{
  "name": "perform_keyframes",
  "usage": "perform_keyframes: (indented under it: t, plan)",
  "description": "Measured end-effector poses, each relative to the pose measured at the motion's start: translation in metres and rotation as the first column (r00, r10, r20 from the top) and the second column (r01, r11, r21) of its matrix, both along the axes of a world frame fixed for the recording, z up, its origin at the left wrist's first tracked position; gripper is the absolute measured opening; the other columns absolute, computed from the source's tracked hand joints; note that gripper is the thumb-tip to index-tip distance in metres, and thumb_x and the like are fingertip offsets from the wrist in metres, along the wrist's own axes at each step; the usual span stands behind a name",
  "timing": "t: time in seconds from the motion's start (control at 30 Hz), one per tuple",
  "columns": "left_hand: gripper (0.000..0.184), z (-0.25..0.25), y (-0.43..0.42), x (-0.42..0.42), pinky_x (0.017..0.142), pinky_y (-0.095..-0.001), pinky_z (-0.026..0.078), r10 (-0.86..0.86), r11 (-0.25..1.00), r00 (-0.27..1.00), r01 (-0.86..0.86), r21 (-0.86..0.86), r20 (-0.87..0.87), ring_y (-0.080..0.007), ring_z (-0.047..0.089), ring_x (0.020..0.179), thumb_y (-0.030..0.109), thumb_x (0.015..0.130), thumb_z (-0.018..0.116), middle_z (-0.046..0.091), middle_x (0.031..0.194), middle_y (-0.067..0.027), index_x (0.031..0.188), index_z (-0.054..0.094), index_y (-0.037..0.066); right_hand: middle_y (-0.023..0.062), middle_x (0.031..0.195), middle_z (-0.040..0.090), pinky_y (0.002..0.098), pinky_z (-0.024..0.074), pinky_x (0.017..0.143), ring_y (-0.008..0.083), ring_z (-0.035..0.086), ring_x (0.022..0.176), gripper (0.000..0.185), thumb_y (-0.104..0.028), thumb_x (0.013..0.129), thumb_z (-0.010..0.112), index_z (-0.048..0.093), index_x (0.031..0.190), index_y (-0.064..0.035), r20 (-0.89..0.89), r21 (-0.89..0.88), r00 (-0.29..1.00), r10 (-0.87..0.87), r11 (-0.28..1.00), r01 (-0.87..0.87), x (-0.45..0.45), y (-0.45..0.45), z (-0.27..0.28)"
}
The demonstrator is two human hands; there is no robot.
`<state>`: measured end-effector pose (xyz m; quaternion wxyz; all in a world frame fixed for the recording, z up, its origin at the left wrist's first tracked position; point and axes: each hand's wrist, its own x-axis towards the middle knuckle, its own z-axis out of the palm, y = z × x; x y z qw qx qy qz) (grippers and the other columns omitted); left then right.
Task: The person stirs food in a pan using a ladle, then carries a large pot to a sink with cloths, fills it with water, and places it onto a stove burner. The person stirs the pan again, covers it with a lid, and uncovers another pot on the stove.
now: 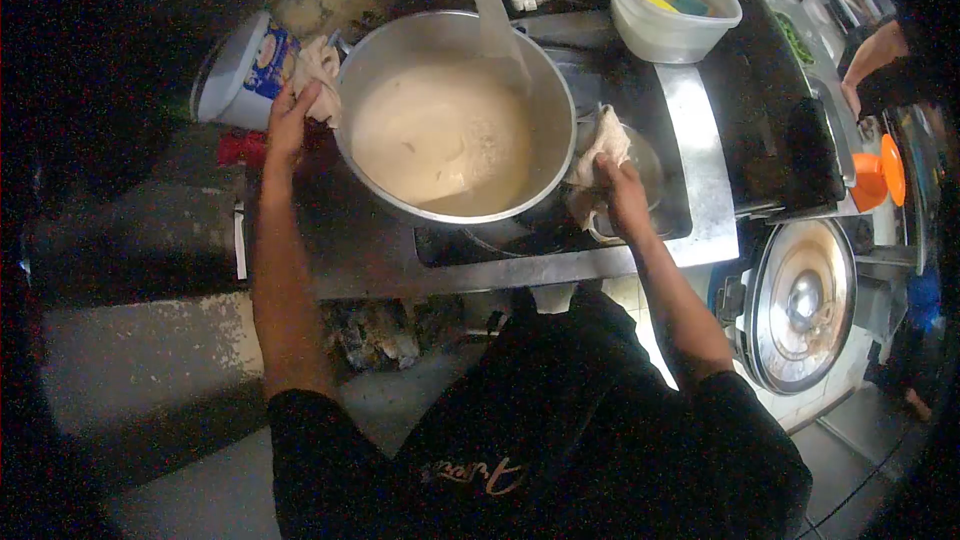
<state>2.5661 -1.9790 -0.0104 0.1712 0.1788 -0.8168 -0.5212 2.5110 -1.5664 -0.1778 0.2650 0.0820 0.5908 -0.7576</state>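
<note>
A large metal pot (352, 155) on the stove area holds a pale, cream-coloured liquid. Something long and translucent (490, 15) reaches from the top of the view down into the pot's back right. My left hand (290, 120) is closed on a pale cloth (318, 75) at the pot's left side. At the right of the pot, my right hand (622, 190) grips another pale cloth (608, 143), a little apart from the rim. The cloths partly hide the fingers of both hands.
A white tub (238, 70) with a blue label stands left of the pot. A plastic container (665, 40) with sponges is at the back right. A round metal lid (800, 305) leans at the right, near an orange container (875, 180). Another person's arm (875, 55) shows far right.
</note>
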Motion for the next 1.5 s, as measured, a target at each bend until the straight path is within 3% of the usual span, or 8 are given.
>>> perform_keyframes:
  t: [0.4,0.73,0.8,1.0,1.03,1.23,1.4,1.5]
  plan:
    - [0.047,-0.035,-0.001,-0.021,0.089,-0.0297,0.04,0.086,0.968,0.924,0.01,0.249,-0.371,-0.0186,0.051,0.103,0.014,0.083,0.059,0.052,0.117,-0.01,0.123,0.043,-0.002,0.0023,0.062,0.051,0.0263,0.0344,0.044,0.0112,0.044,0.049,0.039,-0.041,0.083,0.057,0.055,0.079,-0.003,-0.141,0.02,0.989,-0.037,0.999,0.041,-0.006,-0.001,-0.048]
    - [0.036,0.085,0.022,0.065,0.079,-0.0274,0.045,0.134,0.989,0.98,-0.142,-0.044,-0.146,-0.0156,0.057,0.088,0.016,0.083,0.059,0.059,0.101,-0.0092,0.113,0.051,-0.002,0.0024,0.071,0.058,0.0247,0.0381,0.055,0.0104,0.049,0.06,0.037,-0.04,0.083,0.057,0.06,0.08,-0.0027,-0.117,-0.064,0.992,-0.041,0.997,0.034,0.104,-0.003,0.016]
    - [0.036,0.109,0.027,0.082,0.077,-0.0261,0.045,0.086,0.97,0.995,-0.096,-0.222,-0.051,-0.015,0.058,0.086,0.019,0.083,0.058,0.06,0.097,-0.0088,0.112,0.052,-0.001,0.008,0.095,0.06,0.0296,0.046,0.072,0.0166,0.058,0.084,0.033,-0.027,0.088,0.053,0.051,0.107,-0.0007,0.078,-0.063,0.977,0.2,0.979,-0.195,0.131,0.005,0.028]
    - [0.043,0.104,0.063,0.091,0.076,-0.0286,0.044,0.24,0.878,0.918,-0.068,-0.473,0.315,-0.0179,0.058,0.086,0.028,0.081,0.06,0.06,0.097,-0.0097,0.112,0.052,-0.002,0.0113,0.102,0.058,0.0368,0.0466,0.081,0.0237,0.058,0.093,0.035,-0.026,0.09,0.048,0.046,0.113,0.0009,0.451,-0.534,0.853,0.262,0.845,0.023,0.216,-0.018,0.003]
    - [0.047,0.085,0.033,0.089,0.077,-0.0311,0.044,0.124,0.895,0.877,0.103,-0.435,0.464,-0.0194,0.057,0.089,0.03,0.079,0.062,0.06,0.099,-0.0101,0.113,0.051,-0.002,0.0118,0.105,0.057,0.0388,0.0458,0.084,0.0259,0.057,0.096,0.037,-0.026,0.09,0.046,0.044,0.115,0.0013,0.463,-0.525,0.844,0.271,0.851,0.015,0.231,-0.021,-0.021]
    - [0.041,0.06,0.073,0.092,0.076,-0.0299,0.043,0.255,0.91,0.738,0.034,-0.413,0.625,-0.0182,0.057,0.088,0.03,0.078,0.063,0.061,0.1,-0.0101,0.106,0.056,0.001,0.0122,0.09,0.061,0.0354,0.0495,0.067,0.0232,0.061,0.076,0.036,-0.03,0.088,0.051,0.051,0.102,0.0025,0.587,-0.426,0.801,0.116,0.886,0.183,0.28,-0.016,-0.028]
    - [0.039,0.046,0.065,0.111,0.073,-0.0294,0.045,0.234,0.898,0.754,0.075,-0.434,0.614,-0.0183,0.059,0.084,0.03,0.077,0.064,0.062,0.096,-0.0077,0.104,0.058,0.003,0.0118,0.087,0.061,0.0339,0.0461,0.065,0.0211,0.058,0.073,0.037,-0.032,0.088,0.05,0.055,0.099,0.0031,0.485,-0.373,0.84,0.242,0.926,-0.051,0.299,0.001,-0.038]
    - [0.041,0.037,0.036,0.096,0.074,-0.0318,0.045,0.112,0.972,0.694,0.071,-0.223,0.711,-0.0197,0.06,0.084,0.033,0.077,0.064,0.062,0.096,-0.0086,0.103,0.058,0.003,0.0119,0.088,0.061,0.0339,0.0458,0.066,0.0211,0.058,0.073,0.039,-0.034,0.089,0.048,0.055,0.1,0.0036,0.434,-0.296,0.854,0.288,0.94,-0.167,0.285,0.012,-0.025]
